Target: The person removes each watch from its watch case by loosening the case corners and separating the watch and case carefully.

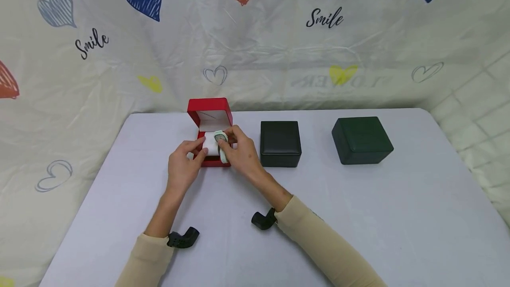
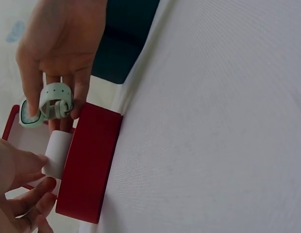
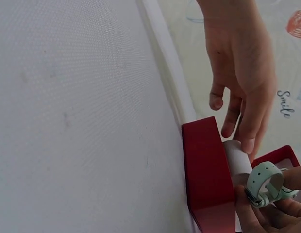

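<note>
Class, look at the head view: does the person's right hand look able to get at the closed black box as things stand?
Probably yes. The black box stands just beside the right hand, with bare table between and nothing over it. But that hand pinches the pale green watch at the red box, so it is occupied.

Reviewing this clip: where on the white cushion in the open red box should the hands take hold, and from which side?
Grip the white cylindrical cushion by its two flat ends, from above. It lies on its side in the open red box, whose walls likely block lower approaches. The left hand touches one end; the right hand holds the pale green watch, so the curved middle should probably stay free.
</note>
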`<state>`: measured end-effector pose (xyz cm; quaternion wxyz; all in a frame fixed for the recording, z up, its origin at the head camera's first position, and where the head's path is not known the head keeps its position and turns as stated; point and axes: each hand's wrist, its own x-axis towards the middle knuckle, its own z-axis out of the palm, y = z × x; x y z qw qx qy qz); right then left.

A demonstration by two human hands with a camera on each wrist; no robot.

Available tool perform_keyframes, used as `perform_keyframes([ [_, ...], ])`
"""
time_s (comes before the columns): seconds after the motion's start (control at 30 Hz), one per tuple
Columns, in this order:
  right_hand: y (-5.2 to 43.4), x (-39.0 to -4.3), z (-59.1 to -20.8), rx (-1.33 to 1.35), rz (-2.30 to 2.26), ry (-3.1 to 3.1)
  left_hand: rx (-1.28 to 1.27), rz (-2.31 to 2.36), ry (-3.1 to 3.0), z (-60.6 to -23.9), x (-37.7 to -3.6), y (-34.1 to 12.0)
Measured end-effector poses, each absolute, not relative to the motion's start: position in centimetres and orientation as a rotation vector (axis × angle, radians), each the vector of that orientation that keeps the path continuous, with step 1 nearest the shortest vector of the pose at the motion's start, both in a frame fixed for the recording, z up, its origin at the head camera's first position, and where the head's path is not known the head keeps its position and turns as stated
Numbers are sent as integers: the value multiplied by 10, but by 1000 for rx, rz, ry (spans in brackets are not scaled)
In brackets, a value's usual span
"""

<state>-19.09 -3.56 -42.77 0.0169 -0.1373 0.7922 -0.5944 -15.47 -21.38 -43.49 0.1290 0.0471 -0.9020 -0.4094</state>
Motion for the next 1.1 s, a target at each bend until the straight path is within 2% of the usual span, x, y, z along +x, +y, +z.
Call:
perform_keyframes([
  [0.33,-34,-193,-429,-440,-1846,2481,110,-1362,-2631,-436,-155,-219],
  [1.1,-33,-193,-431,-431,-1851,2468,184,-1367,-2625,-439,-155,-220],
])
